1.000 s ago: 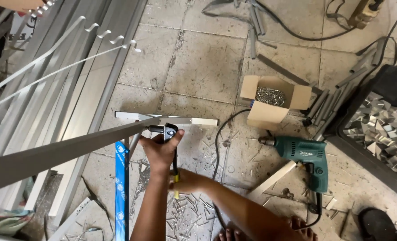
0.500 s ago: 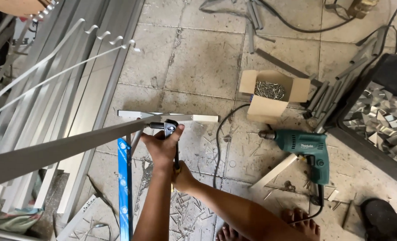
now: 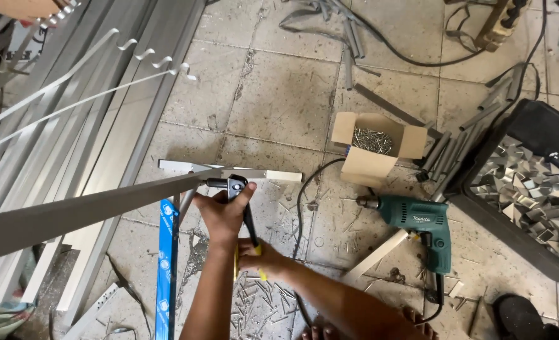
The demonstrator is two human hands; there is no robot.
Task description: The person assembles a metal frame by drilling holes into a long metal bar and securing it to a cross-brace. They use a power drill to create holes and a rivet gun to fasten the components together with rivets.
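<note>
Both hands have stayed clamped on the black, yellow-handled hand riveter [image 3: 240,208] — left hand [image 3: 224,214] near its head, right hand [image 3: 257,258] lower — head at the grey aluminium bar [image 3: 90,204]; only the view shifted.

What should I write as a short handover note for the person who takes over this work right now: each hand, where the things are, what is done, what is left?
Left hand: closed around the head of the rivet tool, pressed against the grey metal bar.
Right hand: closed on the tool's black and yellow handles, low down.
Things: open cardboard box of rivets and green electric drill lie on the floor to the right; a black crate of metal brackets stands further right.
Done: the tool sits at the joint of the bar and the white cross piece.
Left: whether the rivet is already set cannot be seen; check it.
</note>
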